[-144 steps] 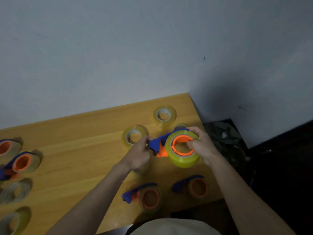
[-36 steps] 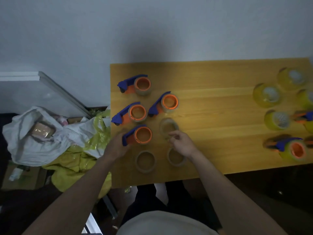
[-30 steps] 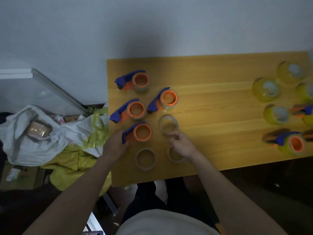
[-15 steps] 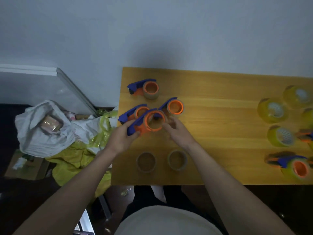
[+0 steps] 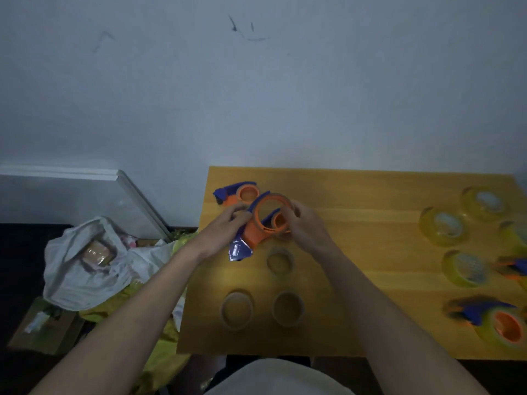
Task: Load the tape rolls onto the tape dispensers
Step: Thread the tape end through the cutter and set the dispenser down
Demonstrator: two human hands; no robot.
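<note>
Both hands meet above the far left part of the wooden table (image 5: 370, 332), forearms reaching in from the near edge. Left hand (image 5: 225, 232) is closed around the blue handle end of a tape dispenser (image 5: 256, 223), lifted off the table and tilted, its big orange hub ring facing up. Right hand (image 5: 306, 226) grips the ring's right side, fingers curled over it. Behind it another dispenser (image 5: 238, 193) lies flat. Three empty cardboard cores (image 5: 281, 260) sit nearer the person. Yellow tape rolls (image 5: 443, 226) and a loaded dispenser (image 5: 504, 323) lie well apart on the right.
</note>
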